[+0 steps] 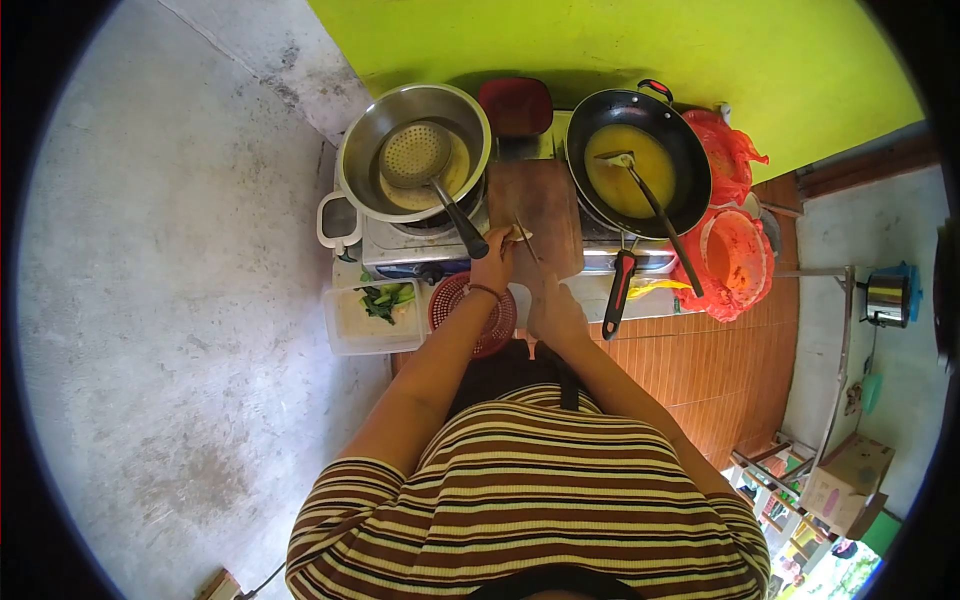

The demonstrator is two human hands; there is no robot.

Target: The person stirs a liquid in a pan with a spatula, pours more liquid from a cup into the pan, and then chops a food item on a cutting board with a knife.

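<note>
A wooden cutting board (537, 195) lies across the middle of the stove. At its near left edge, my left hand (494, 262) is closed on a small pale piece of food (519, 233), whose kind I cannot make out. My right hand (557, 313) is wrapped round the handle of a knife (528, 243); the blade points away from me, close beside the pale piece. Below my left wrist sits a red perforated basket (512, 318), partly covered by the forearm.
Left on the stove (385, 245), a steel bowl (352, 160) holds a skimmer (415, 155). To the right, a black wok (690, 165) contains yellow liquid and a spatula (650, 190). Leafy greens (388, 300) lie in a plastic container (345, 335). Red plastic bags (755, 265) line the right.
</note>
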